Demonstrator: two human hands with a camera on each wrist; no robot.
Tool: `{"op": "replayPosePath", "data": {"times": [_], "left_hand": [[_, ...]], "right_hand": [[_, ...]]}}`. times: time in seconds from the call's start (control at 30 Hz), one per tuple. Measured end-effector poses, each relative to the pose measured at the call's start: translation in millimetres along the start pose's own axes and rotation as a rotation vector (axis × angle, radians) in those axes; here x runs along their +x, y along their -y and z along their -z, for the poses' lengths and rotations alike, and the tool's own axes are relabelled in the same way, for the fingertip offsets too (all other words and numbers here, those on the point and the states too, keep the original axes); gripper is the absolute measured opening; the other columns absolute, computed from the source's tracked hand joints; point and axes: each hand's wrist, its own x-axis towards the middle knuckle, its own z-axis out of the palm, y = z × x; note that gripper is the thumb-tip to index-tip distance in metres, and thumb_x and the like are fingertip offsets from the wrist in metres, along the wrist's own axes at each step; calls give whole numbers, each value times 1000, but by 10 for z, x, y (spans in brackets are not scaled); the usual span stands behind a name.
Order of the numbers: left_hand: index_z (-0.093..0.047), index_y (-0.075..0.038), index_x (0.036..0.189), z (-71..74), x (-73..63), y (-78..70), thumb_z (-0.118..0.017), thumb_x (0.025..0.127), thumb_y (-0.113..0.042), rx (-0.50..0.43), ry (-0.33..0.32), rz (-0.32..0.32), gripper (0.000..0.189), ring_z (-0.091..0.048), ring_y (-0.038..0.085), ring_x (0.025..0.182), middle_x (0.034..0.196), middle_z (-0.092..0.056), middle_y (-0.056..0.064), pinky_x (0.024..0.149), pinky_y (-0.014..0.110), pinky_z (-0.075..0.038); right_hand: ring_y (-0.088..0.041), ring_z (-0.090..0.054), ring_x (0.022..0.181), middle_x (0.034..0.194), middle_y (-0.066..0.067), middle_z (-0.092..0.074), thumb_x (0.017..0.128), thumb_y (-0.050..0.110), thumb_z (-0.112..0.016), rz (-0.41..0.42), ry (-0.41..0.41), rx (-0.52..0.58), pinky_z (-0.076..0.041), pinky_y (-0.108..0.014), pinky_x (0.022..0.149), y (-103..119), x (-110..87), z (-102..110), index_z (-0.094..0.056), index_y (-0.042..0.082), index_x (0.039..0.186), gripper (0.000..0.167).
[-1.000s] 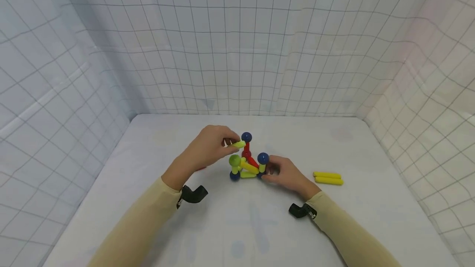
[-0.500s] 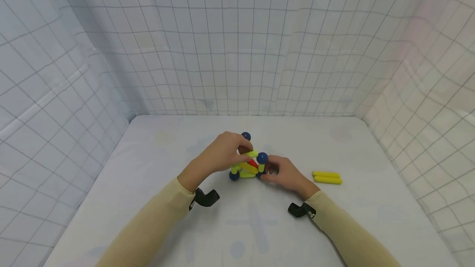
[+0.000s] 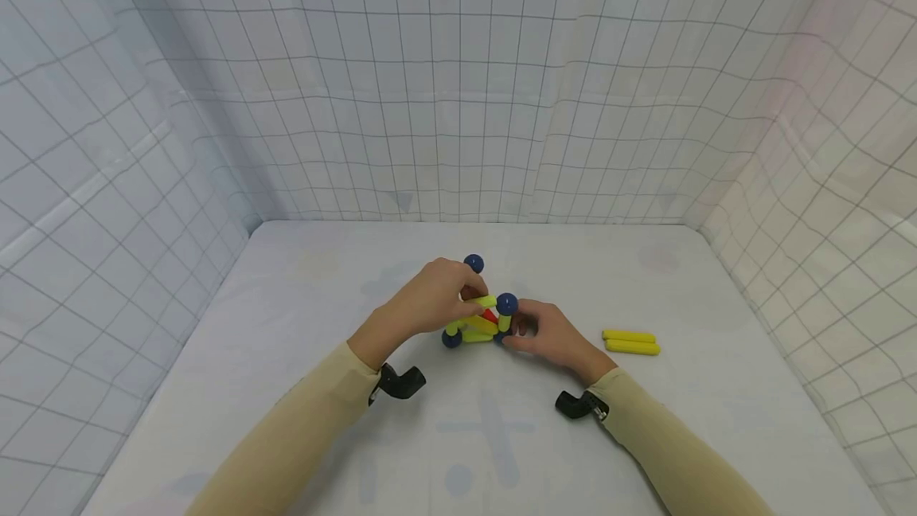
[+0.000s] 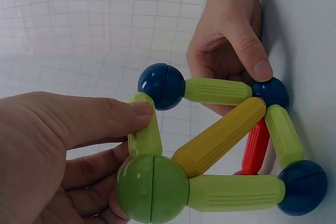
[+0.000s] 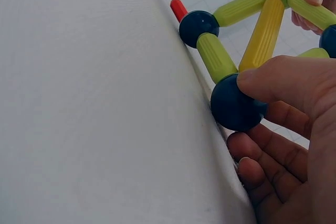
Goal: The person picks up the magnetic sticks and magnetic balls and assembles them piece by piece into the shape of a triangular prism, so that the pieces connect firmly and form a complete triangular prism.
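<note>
Over there the left hand (image 3: 437,293) pinches a light-green rod (image 4: 144,139), green ball (image 4: 152,188) and upper blue ball (image 4: 161,86) just past its fingertips. The right hand (image 3: 552,333) clamps the lower blue ball (image 5: 236,103), probably bracing the frame (image 4: 220,136); its forefinger's tip I can't quite see.

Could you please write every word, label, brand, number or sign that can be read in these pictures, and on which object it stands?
None can be read: the balls and sticks show no lettering.
Black wrist devices: too small to tell.
Tabletop: faint bluish shapes, including crossed bars and a round spot; I cannot tell whether they are signs.
</note>
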Motion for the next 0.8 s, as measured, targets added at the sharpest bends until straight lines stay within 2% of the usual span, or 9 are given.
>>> {"op": "replayPosePath", "data": {"times": [0.37, 0.53, 0.63, 0.8], "left_hand": [[-85, -12, 111, -65, 32, 25, -83, 97, -15, 16, 24, 5, 14, -70, 14, 96, 103, -79, -4, 87, 35, -59], [-84, -11, 113, -81, 3, 42, -82, 98, -16, -7, -6, -15, 16, -70, 17, 97, 103, -77, -4, 88, 34, -58], [-81, -11, 116, -84, -58, 87, -82, 100, -19, -50, -95, -37, 19, -68, 18, 98, 103, -74, -6, 88, 34, -57], [-79, -10, 120, -108, -192, 271, -78, 103, -16, -191, -397, -34, 18, -66, 18, 96, 106, -73, -4, 85, 42, -59]], "right_hand": [[-20, -60, 86, 93, 3, -66, 92, 18, -87, -4, -5, -13, -50, -34, 77, -11, 0, -3, -71, 20, 110, 25], [-19, -60, 85, 92, 4, -66, 92, 18, -87, -2, -10, -14, -50, -34, 76, -20, -5, -7, -71, 18, 109, 24], [-20, -60, 85, 92, 5, -66, 92, 19, -87, -4, -5, -11, -50, -35, 76, -19, -6, -6, -71, 19, 109, 23], [-19, -60, 86, 92, 5, -66, 92, 19, -87, -20, 1, -27, -51, -34, 76, -14, 0, -5, -70, 21, 108, 24]]}}
